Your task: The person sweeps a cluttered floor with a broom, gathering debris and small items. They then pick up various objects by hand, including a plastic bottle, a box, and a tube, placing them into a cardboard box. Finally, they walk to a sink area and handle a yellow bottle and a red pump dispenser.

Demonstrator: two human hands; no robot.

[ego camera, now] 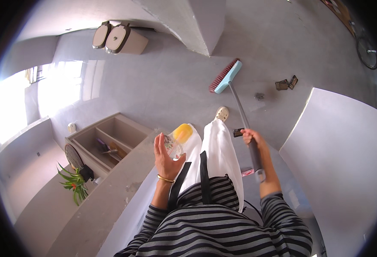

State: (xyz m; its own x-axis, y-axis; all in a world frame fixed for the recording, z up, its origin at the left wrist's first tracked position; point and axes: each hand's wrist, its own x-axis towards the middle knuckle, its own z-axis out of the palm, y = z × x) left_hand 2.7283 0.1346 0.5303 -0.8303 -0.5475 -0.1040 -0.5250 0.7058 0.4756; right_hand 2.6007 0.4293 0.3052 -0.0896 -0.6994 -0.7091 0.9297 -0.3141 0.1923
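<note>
My left hand (167, 160), with a gold bracelet at the wrist, curves its fingers and thumb around a clear plastic cup (175, 141). Yellow contents fill the cup's lower end, and what looks like a straw runs through it. The cup is in front of my white trouser leg, beside the ledge. My right hand (253, 140) grips the grey handle of a push broom (228, 77). Its pale blue head with dark red bristles rests on the grey floor, ahead of my beige shoe.
Small dark packets (281, 84), a grey clump of debris (259, 96) and another dark packet (238, 132) lie on the floor. A ledge (127, 180) and open shelf unit (121, 128) stand left. Two lidded bins (134, 41) are by the far wall; a white partition (333, 147) rises right.
</note>
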